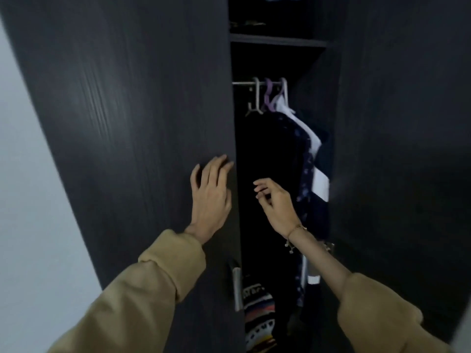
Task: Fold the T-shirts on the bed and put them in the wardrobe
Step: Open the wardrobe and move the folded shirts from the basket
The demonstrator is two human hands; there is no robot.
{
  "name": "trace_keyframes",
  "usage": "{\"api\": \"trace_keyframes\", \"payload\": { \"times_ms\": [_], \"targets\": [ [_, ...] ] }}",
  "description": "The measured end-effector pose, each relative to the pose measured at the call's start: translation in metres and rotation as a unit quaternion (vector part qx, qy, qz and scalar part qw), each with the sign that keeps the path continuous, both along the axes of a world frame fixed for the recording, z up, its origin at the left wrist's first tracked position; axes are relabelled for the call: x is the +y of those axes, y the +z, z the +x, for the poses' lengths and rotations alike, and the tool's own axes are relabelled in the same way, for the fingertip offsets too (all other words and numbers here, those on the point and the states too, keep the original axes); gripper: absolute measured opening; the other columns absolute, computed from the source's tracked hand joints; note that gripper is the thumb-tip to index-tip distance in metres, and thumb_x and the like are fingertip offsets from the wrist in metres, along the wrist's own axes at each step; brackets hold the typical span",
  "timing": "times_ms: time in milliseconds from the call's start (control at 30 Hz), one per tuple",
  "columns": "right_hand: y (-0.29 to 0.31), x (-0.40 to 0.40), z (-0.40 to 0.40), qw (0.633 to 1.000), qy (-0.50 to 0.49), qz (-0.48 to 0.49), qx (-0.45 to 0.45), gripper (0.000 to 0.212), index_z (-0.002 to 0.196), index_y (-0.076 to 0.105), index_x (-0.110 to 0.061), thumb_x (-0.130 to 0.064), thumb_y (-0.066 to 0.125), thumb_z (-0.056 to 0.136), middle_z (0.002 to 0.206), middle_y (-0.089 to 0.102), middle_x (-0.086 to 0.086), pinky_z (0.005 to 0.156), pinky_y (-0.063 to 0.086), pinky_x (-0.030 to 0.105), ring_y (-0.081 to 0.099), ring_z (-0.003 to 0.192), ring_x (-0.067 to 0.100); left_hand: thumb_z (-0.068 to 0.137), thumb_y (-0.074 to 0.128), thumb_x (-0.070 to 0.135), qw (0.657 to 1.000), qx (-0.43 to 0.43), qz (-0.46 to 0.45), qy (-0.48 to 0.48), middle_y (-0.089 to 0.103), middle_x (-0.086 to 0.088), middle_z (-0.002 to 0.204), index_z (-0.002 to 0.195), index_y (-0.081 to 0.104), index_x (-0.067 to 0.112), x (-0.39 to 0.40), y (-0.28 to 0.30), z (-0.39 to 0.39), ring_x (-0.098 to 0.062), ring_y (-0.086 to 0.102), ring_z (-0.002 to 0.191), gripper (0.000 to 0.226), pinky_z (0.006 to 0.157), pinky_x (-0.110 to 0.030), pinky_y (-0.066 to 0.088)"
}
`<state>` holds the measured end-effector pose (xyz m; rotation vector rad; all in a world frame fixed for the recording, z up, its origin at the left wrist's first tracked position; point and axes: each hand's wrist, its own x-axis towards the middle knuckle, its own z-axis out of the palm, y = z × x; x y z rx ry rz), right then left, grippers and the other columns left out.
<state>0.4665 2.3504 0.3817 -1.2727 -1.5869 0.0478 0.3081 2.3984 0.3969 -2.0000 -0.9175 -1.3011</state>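
With no T-shirt in view, the left hand [210, 197] presses flat on the dark wood-grain wardrobe door [142, 118] at centre frame, the right hand [276, 203] (loosely curled, empty) may get pinched if it swings shut.

A pale grey-white wall [23, 174] fills the left edge under dim, cool light, and at the bottom right corner a small sliver of another pale surface [462, 337] shows, too blurred to identify.

Tan long sleeves [153, 289] — ribbed cuffs, thin beaded bracelet [295, 231] — right wrist
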Motion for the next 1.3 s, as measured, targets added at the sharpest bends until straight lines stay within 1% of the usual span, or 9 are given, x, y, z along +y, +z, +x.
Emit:
{"api": "trace_keyframes", "payload": {
  "times_ms": [133, 200, 333, 433, 567, 700, 800, 867, 1300],
  "targets": [
    [0.009, 0.025, -0.024, 0.990, 0.109, -0.076, 0.039, 0.040, 0.138, 0.038, -0.012, -0.019, 0.044, 0.099, 0.125, 0.048, -0.004, 0.079, 0.034, -0.003, 0.047, 0.110, 0.005, 0.089, 0.037, 0.016, 0.997, 0.005, 0.059, 0.058, 0.037, -0.010, 0.149, 0.141, 0.040, 0.012, 0.015, 0.058, -0.008, -0.021, 0.031, 0.135, 0.052, 0.112, -0.046, 0.017],
    [0.007, 0.034, -0.031, 0.978, 0.171, -0.097, 0.072, 0.044, 0.140, 0.033, -0.014, -0.027, 0.042, 0.099, 0.131, 0.049, -0.006, 0.087, 0.036, 0.000, 0.048, 0.117, 0.002, 0.094, 0.039, 0.023, 0.994, 0.010, 0.072, 0.088, 0.031, -0.010, 0.152, 0.145, 0.035, 0.013, 0.020, 0.088, -0.006, -0.021, 0.026, 0.139, 0.052, 0.113, -0.047, 0.013],
    [0.008, 0.046, -0.026, 0.962, 0.239, -0.094, 0.089, 0.040, 0.135, 0.030, -0.034, -0.028, 0.045, 0.098, 0.124, 0.049, -0.018, 0.098, 0.042, 0.014, 0.048, 0.111, -0.011, 0.095, 0.039, 0.042, 0.985, 0.033, 0.063, 0.156, 0.022, -0.011, 0.156, 0.149, 0.025, 0.016, 0.024, 0.128, 0.009, -0.024, 0.020, 0.143, 0.061, 0.113, -0.055, 0.007],
    [0.017, 0.047, -0.015, 0.951, 0.276, -0.118, 0.073, 0.056, 0.146, 0.016, -0.031, -0.024, 0.045, 0.098, 0.118, 0.045, -0.022, 0.085, 0.039, 0.001, 0.046, 0.105, -0.015, 0.092, 0.040, 0.054, 0.980, 0.036, 0.031, 0.196, 0.012, -0.010, 0.158, 0.152, 0.014, 0.017, 0.023, 0.138, 0.022, -0.027, 0.011, 0.146, 0.075, 0.112, -0.059, -0.001],
    [0.024, 0.047, -0.011, 0.953, 0.272, -0.127, 0.046, 0.053, 0.145, 0.020, -0.025, -0.024, 0.045, 0.099, 0.112, 0.050, -0.004, 0.078, 0.042, 0.006, 0.054, 0.102, 0.006, 0.080, 0.051, 0.061, 0.969, 0.041, -0.026, 0.241, -0.003, -0.012, 0.159, 0.151, -0.002, 0.015, 0.014, 0.135, 0.033, -0.030, -0.004, 0.146, 0.100, 0.110, -0.062, -0.006],
    [0.022, 0.045, -0.008, 0.956, 0.267, -0.118, 0.034, 0.052, 0.144, 0.022, -0.023, -0.025, 0.046, 0.098, 0.101, 0.054, -0.003, 0.086, 0.049, 0.027, 0.056, 0.099, 0.014, 0.081, 0.059, 0.043, 0.965, 0.027, -0.071, 0.251, -0.009, -0.013, 0.158, 0.150, -0.008, 0.013, -0.001, 0.132, 0.046, -0.031, -0.011, 0.146, 0.101, 0.111, -0.060, -0.008],
    [0.019, 0.037, -0.006, 0.958, 0.267, -0.101, 0.017, 0.051, 0.144, 0.024, -0.020, -0.024, 0.046, 0.098, 0.090, 0.051, -0.013, 0.069, 0.043, 0.007, 0.052, 0.084, 0.000, 0.080, 0.064, 0.025, 0.965, 0.006, -0.072, 0.253, -0.007, -0.013, 0.159, 0.150, -0.007, 0.011, -0.012, 0.127, 0.052, -0.032, -0.009, 0.146, 0.101, 0.112, -0.059, -0.003],
    [0.018, 0.030, -0.005, 0.958, 0.271, -0.094, 0.010, 0.050, 0.143, 0.024, -0.018, -0.024, 0.046, 0.098, 0.090, 0.051, -0.014, 0.066, 0.042, 0.003, 0.052, 0.082, -0.002, 0.078, 0.062, 0.017, 0.970, -0.004, -0.069, 0.232, -0.005, -0.013, 0.159, 0.151, -0.004, 0.009, -0.021, 0.124, 0.053, -0.032, -0.008, 0.146, 0.098, 0.114, -0.060, 0.000],
    [0.014, -0.043, -0.019, 0.972, 0.228, -0.045, -0.035, 0.053, 0.145, 0.020, -0.015, -0.029, 0.042, 0.099, 0.132, 0.051, 0.005, 0.093, 0.047, 0.032, 0.055, 0.114, 0.020, 0.080, 0.061, 0.003, 0.984, -0.030, -0.097, 0.146, -0.010, -0.011, 0.159, 0.150, -0.006, 0.007, -0.095, 0.119, 0.044, -0.030, -0.009, 0.146, 0.097, 0.116, -0.055, 0.012]
  ]
}}
